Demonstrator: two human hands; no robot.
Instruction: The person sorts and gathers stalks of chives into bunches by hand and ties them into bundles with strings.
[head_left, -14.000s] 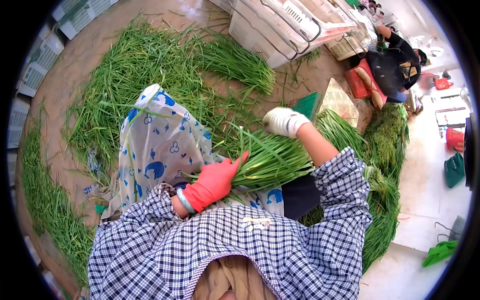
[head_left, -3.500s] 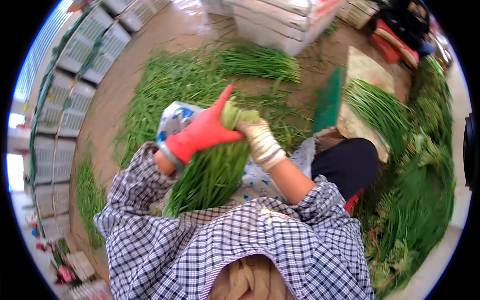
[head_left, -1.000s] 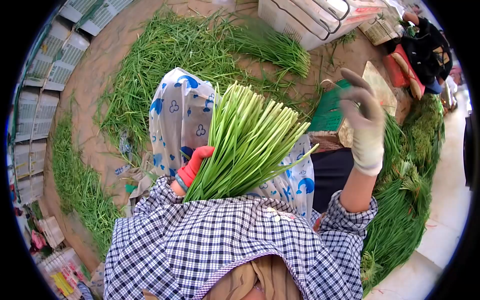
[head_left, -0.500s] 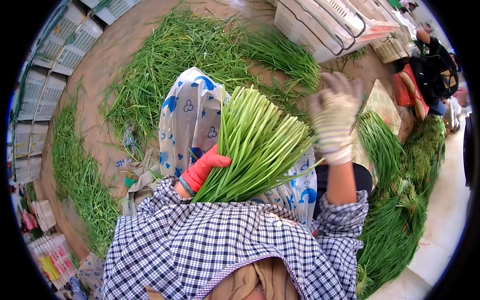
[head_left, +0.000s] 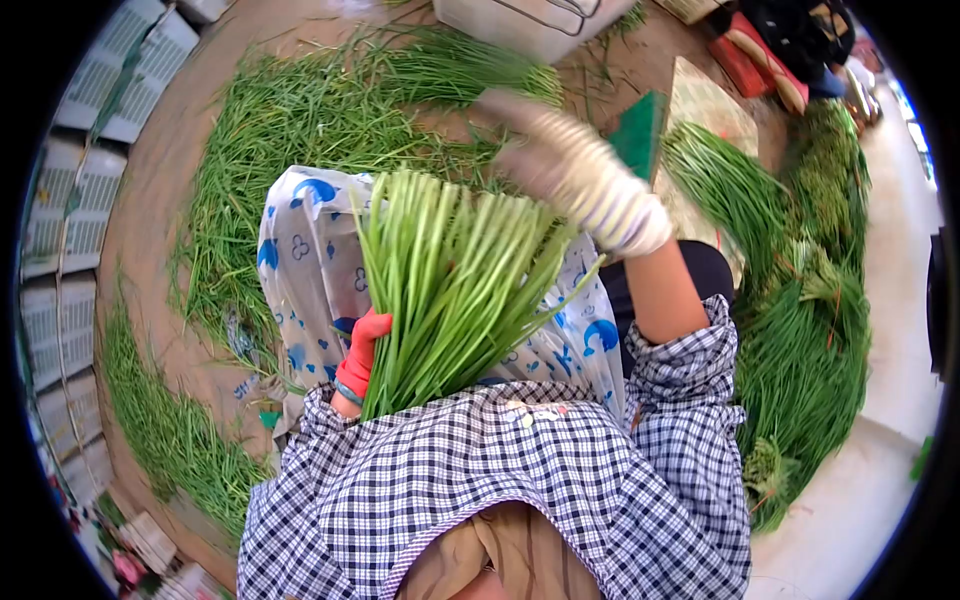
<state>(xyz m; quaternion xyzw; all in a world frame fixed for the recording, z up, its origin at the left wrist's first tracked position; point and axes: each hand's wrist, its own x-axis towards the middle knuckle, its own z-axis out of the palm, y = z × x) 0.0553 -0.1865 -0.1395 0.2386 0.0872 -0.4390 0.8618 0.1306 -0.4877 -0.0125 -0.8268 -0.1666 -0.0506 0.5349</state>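
Note:
My left hand [head_left: 362, 352], in a red glove, is closed around a bunch of long green chives [head_left: 440, 270]. The pale cut ends fan out upward, and the lower part rests against my checked top. My right hand [head_left: 570, 165], in a striped white knit glove, is raised just beyond the upper right of the bunch. Motion blurs it, but its fingers look stretched out and apart, with nothing visible in them. Under the bunch, a clear plastic cover [head_left: 300, 240] with blue prints lies over my lap.
Loose green leaves [head_left: 280, 130] litter the floor ahead and to the left. More chives [head_left: 800, 370] are piled at right, beside a board [head_left: 705, 105]. A white crate [head_left: 530, 25] stands at the front; several crates [head_left: 75, 200] line the left. Red shoes [head_left: 755, 60] show at upper right.
My right hand has swept left, toward the top of the bunch. My left hand still grips the chives, which now stand more upright. The view has shifted, and the front crate sits higher in it.

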